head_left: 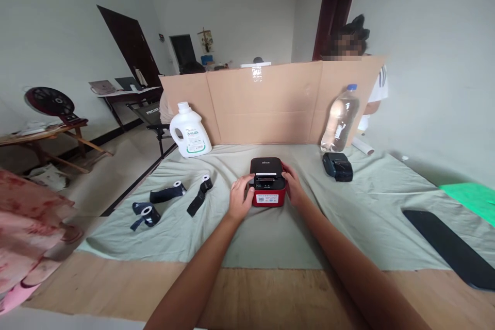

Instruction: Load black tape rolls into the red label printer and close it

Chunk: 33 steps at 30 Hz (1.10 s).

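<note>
A small red and black receipt printer (268, 198) stands on the green cloth in the middle, its labelled front facing me. My left hand (240, 197) grips its left side, thumb at the front and fingers reaching over the top edge. On the opposite side, my right hand (293, 185) is wrapped against the right wall, with some fingers hidden behind the printer. A white strip crosses the printer's top near its slot. Left of the hands lie several dark paper rolls with white cores, including one roll (150, 215) partly unwound. A black portable printer (337, 166) rests to the right.
A cardboard screen (266, 105) rises at the back, with a white detergent jug (191, 131) and a clear bottle (341, 119) before it. A long black board (450, 247) lies at right. A person (377, 93) is behind the screen; another person's pink-clad legs (29, 227) show at left.
</note>
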Each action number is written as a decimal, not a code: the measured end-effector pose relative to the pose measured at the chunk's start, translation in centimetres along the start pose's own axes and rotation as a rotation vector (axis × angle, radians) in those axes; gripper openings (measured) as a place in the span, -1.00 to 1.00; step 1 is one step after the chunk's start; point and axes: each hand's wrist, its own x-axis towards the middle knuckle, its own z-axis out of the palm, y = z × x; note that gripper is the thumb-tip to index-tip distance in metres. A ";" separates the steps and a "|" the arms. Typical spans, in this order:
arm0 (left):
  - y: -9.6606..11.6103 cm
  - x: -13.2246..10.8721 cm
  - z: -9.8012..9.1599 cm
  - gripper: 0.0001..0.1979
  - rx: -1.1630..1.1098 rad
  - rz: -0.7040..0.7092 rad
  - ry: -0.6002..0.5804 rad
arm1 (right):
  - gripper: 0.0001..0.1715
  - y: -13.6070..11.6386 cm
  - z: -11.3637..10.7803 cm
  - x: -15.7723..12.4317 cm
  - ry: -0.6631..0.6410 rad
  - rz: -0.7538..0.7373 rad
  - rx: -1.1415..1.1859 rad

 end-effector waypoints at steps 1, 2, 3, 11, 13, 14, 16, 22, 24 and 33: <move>-0.1 -0.1 0.1 -0.66 -0.008 0.001 0.008 | -0.46 0.4 -0.1 0.0 0.007 0.018 0.032; -0.2 -0.2 0.1 -0.66 -0.015 0.001 0.013 | -0.47 0.7 -0.3 -0.1 0.017 0.030 0.055; -0.3 -0.2 0.1 -0.65 -0.023 0.002 0.015 | -0.46 1.0 -0.3 -0.1 0.026 0.038 0.074; -0.8 -0.3 0.2 -0.61 -0.136 -0.095 0.018 | -0.44 0.8 -0.4 -0.2 0.046 0.090 0.141; -0.8 -0.2 0.2 -0.62 -0.170 -0.113 0.022 | -0.45 0.5 -0.3 -0.3 0.029 0.094 0.146; -0.7 -0.2 0.2 -0.63 -0.181 -0.120 0.029 | -0.45 0.3 -0.2 -0.3 0.019 0.100 0.151; -0.7 -0.1 0.2 -0.64 -0.190 -0.126 0.038 | -0.46 -0.2 0.0 -0.4 0.002 0.121 0.164; -0.7 0.0 0.1 -0.67 -0.161 -0.101 0.023 | -0.44 -0.8 0.3 -0.2 0.020 0.171 0.176; -0.6 -0.1 0.1 -0.67 -0.151 -0.099 0.024 | -0.44 -0.8 0.2 -0.1 0.024 0.166 0.172; -0.8 -0.2 0.2 -0.63 -0.139 -0.075 0.032 | -0.48 -0.3 0.2 -0.6 -0.012 0.124 0.208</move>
